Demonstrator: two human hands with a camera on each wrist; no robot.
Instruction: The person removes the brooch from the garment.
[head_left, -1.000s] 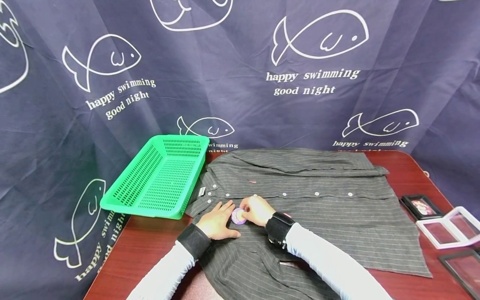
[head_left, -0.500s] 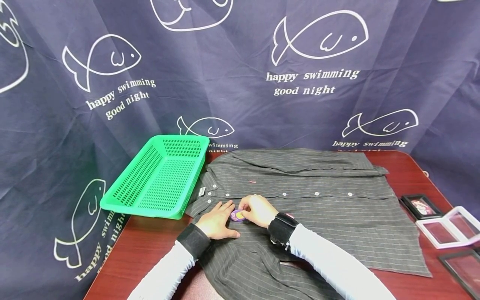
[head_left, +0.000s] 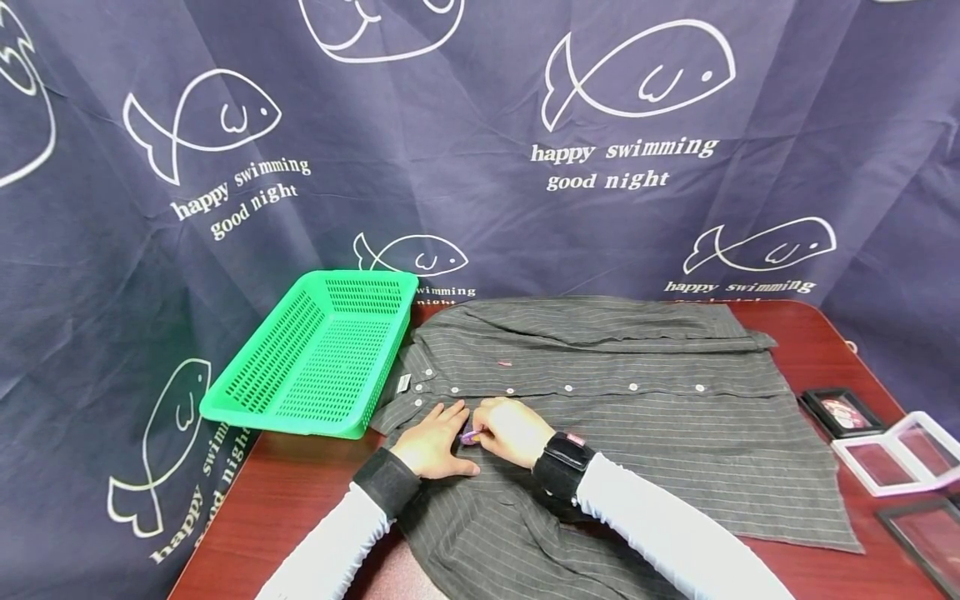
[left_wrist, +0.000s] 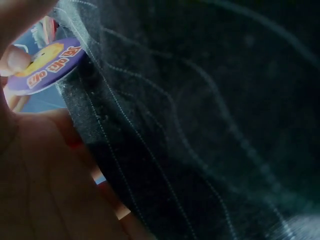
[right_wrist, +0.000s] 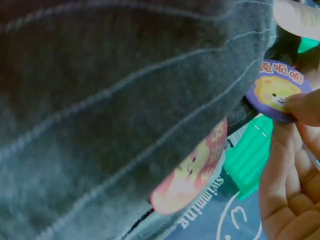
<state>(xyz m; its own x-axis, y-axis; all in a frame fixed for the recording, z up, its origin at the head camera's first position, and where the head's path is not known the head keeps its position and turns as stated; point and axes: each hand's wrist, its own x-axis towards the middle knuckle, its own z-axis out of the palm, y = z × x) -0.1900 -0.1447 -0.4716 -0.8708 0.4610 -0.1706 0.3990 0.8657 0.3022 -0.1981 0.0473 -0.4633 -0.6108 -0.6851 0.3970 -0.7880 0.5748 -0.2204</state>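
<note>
A dark grey pinstriped shirt (head_left: 637, 450) lies spread over the table, its white buttons in a row. My left hand (head_left: 429, 444) rests on it near the collar, fingers spread. Just to its right, my right hand (head_left: 513, 429) pinches a round purple button badge (head_left: 471, 437) close over the cloth. The badge's printed yellow animal face shows in the right wrist view, with the thumb (right_wrist: 305, 107) over its edge. A second, pinkish-red badge (right_wrist: 192, 172) sits against the shirt there, partly hidden by a fold.
A green perforated basket (head_left: 322, 367) stands at the table's left, beside the collar. On the right lie a black frame (head_left: 843, 414) with a picture inside, an unfolded white frame (head_left: 896, 457) and a dark frame (head_left: 930, 537). A printed blue curtain (head_left: 480, 150) hangs behind.
The purple badge has tipped from facing up to nearly edge-on in the head view, as my right hand turned with it. My left hand has stayed in place.
</note>
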